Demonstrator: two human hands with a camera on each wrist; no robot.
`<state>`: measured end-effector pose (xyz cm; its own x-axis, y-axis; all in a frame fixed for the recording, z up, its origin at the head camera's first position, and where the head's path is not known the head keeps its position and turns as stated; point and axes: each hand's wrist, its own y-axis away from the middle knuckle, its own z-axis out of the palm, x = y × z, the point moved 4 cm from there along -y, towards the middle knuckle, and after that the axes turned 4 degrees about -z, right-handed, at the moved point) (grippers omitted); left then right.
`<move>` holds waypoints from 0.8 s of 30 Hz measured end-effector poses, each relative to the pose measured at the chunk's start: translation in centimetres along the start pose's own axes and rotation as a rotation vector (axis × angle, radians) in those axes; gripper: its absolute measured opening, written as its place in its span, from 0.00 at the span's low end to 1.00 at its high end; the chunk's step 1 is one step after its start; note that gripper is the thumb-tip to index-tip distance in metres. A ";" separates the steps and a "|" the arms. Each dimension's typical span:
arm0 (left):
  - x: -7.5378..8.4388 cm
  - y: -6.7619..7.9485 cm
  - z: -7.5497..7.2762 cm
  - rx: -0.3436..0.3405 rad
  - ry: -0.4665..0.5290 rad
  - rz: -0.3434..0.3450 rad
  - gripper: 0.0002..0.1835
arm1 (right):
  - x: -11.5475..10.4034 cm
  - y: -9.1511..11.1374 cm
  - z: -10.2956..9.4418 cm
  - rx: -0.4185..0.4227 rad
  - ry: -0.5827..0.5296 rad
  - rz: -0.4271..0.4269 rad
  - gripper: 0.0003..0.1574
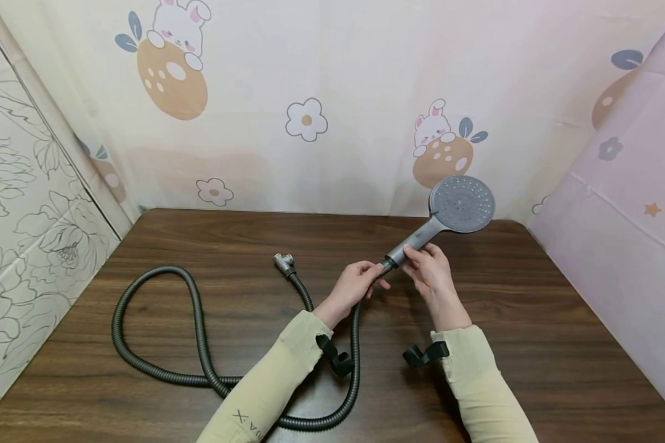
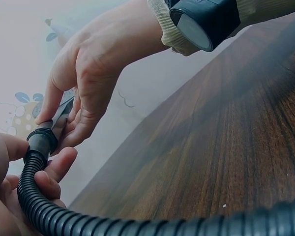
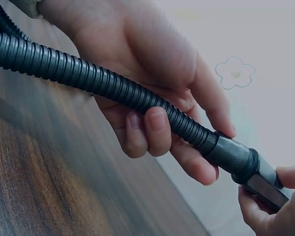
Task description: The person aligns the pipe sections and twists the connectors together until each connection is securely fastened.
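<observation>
A grey shower head (image 1: 461, 204) is held raised at the right, its spray face turned up toward the head camera. My right hand (image 1: 431, 275) pinches the lower end of its handle between thumb and fingers. Just below, the left hand (image 1: 356, 288) grips the end fitting (image 3: 231, 153) of a dark ribbed shower hose (image 1: 356, 351). That fitting meets the handle's end in both wrist views; whether the thread is fully seated I cannot tell. From there the hose runs down under the left forearm and loops on the table.
At the hose's other end, a metal connector (image 1: 284, 263) lies on the brown wooden table (image 1: 532, 344). The hose loop (image 1: 116, 320) spreads over the table's left side. Patterned curtains (image 1: 360, 74) stand behind the table and at both sides.
</observation>
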<state>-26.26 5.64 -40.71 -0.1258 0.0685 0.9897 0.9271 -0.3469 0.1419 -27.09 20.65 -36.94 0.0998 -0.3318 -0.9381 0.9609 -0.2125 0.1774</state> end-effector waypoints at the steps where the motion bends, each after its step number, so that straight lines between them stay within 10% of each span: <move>1: 0.0 0.0 0.0 0.001 -0.002 0.001 0.16 | 0.0 0.0 0.0 0.001 0.004 0.000 0.27; 24: -0.2 -0.1 0.0 0.004 0.039 0.002 0.12 | 0.0 0.2 0.2 0.014 0.021 -0.009 0.26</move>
<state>-26.38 5.63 -40.94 -0.1378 0.0318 0.9900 0.9287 -0.3433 0.1403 -26.94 20.43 -36.81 0.0963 -0.3103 -0.9457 0.9581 -0.2286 0.1725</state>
